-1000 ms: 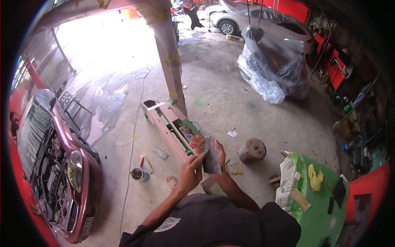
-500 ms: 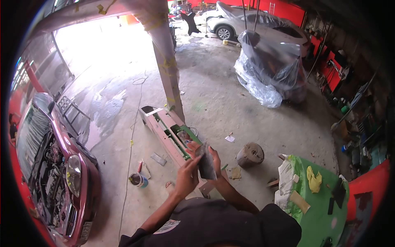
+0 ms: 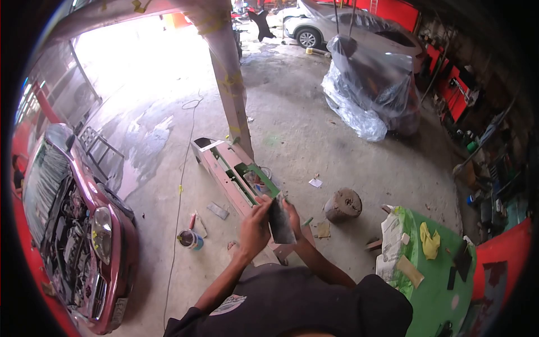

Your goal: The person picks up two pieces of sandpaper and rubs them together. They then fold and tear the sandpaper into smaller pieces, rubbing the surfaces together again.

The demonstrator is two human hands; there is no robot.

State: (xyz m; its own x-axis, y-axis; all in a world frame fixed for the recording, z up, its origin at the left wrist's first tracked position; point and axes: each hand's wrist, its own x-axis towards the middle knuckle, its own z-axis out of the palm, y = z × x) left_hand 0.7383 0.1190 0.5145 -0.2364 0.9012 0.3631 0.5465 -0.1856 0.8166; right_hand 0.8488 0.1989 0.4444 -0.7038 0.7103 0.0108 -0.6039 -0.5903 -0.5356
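Note:
A dark grey, flat rectangular piece (image 3: 282,220) is held upright between my two hands, above the near end of a pink and green bumper-like part (image 3: 233,178) on the floor. My left hand (image 3: 256,229) grips its left edge, fingers at the upper side. My right hand (image 3: 294,220) holds the right edge, partly hidden behind the piece. What the piece is made of cannot be told.
A maroon car (image 3: 115,236) with its engine bay exposed stands at left. An open can (image 3: 191,240) sits on the floor. A brown cylinder (image 3: 343,205) is at right, near a green panel (image 3: 443,269) with a yellow cloth (image 3: 429,241). A post (image 3: 229,84) rises ahead.
The fingers of my left hand have drawn in around the piece's edge. The piece has turned slightly. The view has shifted a little.

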